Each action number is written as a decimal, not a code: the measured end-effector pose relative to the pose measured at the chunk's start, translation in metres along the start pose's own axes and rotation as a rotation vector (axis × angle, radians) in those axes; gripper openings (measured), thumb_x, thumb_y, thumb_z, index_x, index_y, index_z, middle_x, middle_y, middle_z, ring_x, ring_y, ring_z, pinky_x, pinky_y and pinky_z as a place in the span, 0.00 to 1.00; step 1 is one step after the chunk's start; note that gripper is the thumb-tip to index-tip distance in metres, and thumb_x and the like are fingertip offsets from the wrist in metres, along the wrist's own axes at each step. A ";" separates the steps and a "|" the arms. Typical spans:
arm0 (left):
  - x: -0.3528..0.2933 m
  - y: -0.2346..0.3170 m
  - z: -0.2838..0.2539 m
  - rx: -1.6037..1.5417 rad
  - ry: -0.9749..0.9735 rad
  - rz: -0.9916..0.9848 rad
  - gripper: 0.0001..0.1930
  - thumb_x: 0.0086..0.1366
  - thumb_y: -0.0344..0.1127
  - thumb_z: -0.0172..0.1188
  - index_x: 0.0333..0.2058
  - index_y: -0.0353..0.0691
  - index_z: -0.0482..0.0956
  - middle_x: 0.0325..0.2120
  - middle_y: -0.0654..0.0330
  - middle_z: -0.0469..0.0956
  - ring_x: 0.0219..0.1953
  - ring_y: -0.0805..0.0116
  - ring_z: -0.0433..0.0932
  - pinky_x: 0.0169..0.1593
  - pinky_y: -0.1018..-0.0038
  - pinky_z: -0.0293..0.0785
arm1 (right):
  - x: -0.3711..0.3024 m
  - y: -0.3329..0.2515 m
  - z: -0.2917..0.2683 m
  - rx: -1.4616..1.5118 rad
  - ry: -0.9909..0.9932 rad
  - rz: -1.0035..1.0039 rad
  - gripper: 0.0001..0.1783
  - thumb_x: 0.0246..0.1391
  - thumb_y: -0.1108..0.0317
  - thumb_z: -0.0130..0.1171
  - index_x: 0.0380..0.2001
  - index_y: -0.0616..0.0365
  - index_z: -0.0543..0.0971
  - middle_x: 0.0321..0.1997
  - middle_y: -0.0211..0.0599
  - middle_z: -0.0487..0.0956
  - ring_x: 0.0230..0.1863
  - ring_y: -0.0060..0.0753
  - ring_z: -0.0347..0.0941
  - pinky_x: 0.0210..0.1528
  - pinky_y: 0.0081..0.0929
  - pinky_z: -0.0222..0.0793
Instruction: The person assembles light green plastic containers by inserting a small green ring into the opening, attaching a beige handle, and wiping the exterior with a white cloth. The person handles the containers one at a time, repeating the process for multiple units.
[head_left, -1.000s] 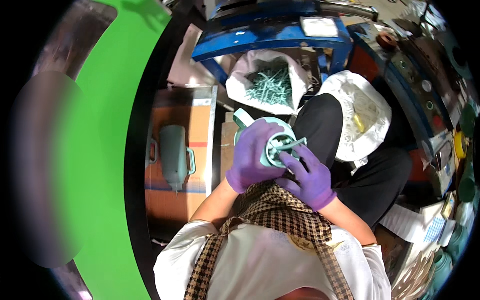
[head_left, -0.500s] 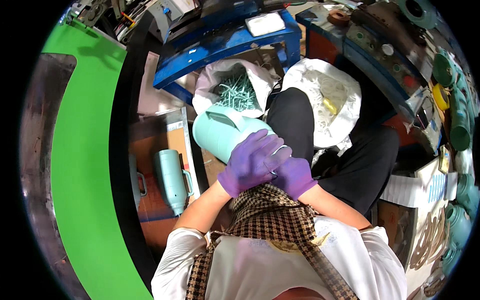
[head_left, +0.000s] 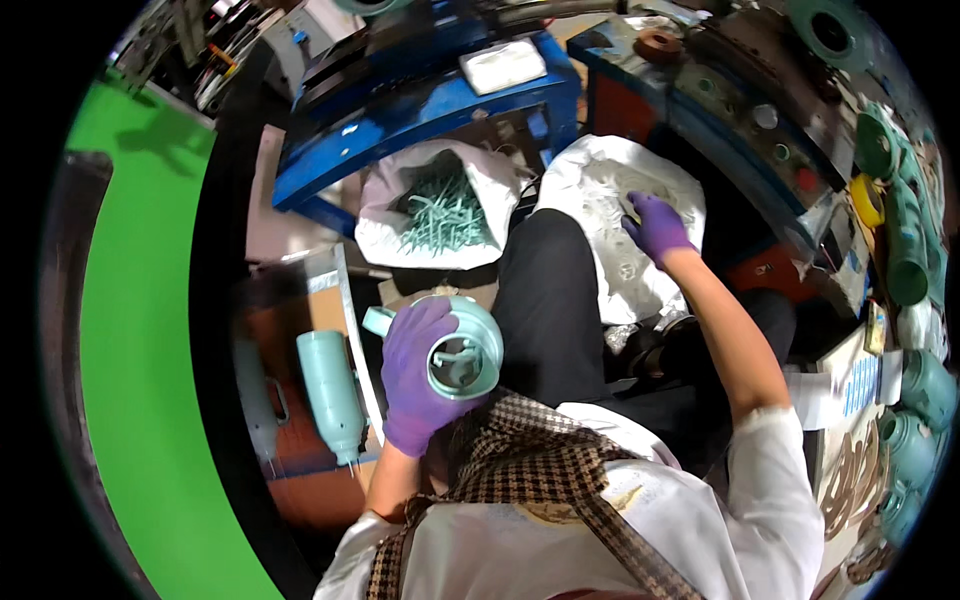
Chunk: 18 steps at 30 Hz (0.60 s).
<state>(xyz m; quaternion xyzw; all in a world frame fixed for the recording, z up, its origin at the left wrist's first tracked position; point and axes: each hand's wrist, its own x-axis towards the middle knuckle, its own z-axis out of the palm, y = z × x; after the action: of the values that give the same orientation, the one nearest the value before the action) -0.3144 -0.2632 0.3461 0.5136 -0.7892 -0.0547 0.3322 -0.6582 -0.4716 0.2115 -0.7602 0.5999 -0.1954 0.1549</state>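
My left hand, in a purple glove, is wrapped round a mint-green plastic jug body. Its round open mouth faces up at me, and a curled green strip shows in the opening; the handle sticks out to the left. My right hand, gloved the same, is held away from the jug over a white sack of pale, ring-like pieces. Its fingers are apart, and nothing shows in them.
A second white sack holds thin green strips. Another mint-green jug body lies in a box at left, beside a green surface. A blue bench stands ahead; more green jug bodies line the right side.
My right hand has left the jug and reached forward right over the white sack. The jug has turned in my left hand, so its mouth now faces me.
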 end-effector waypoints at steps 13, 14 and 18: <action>0.022 0.010 0.017 -0.015 0.036 0.185 0.28 0.52 0.40 0.75 0.51 0.36 0.77 0.52 0.45 0.76 0.53 0.43 0.74 0.58 0.48 0.69 | 0.049 0.072 0.094 -0.156 0.050 0.343 0.15 0.60 0.66 0.46 0.41 0.57 0.81 0.40 0.52 0.85 0.41 0.54 0.83 0.45 0.51 0.76; 0.026 0.017 0.016 -0.017 0.014 0.168 0.29 0.52 0.40 0.75 0.51 0.36 0.77 0.53 0.45 0.76 0.53 0.43 0.74 0.58 0.47 0.68 | 0.047 0.071 0.077 -0.156 0.043 0.321 0.15 0.59 0.65 0.47 0.43 0.55 0.81 0.40 0.53 0.84 0.42 0.55 0.83 0.46 0.52 0.75; 0.019 -0.021 0.032 0.129 0.039 0.117 0.36 0.44 0.46 0.77 0.51 0.37 0.76 0.52 0.46 0.77 0.55 0.42 0.74 0.64 0.51 0.66 | 0.017 0.038 0.012 0.229 0.110 -0.002 0.24 0.63 0.48 0.55 0.52 0.55 0.78 0.50 0.53 0.80 0.50 0.56 0.78 0.57 0.45 0.71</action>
<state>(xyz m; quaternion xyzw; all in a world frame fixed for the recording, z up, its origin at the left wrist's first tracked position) -0.3211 -0.2973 0.3215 0.4878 -0.8132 0.0259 0.3163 -0.6818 -0.4967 0.1849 -0.7261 0.5807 -0.3043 0.2074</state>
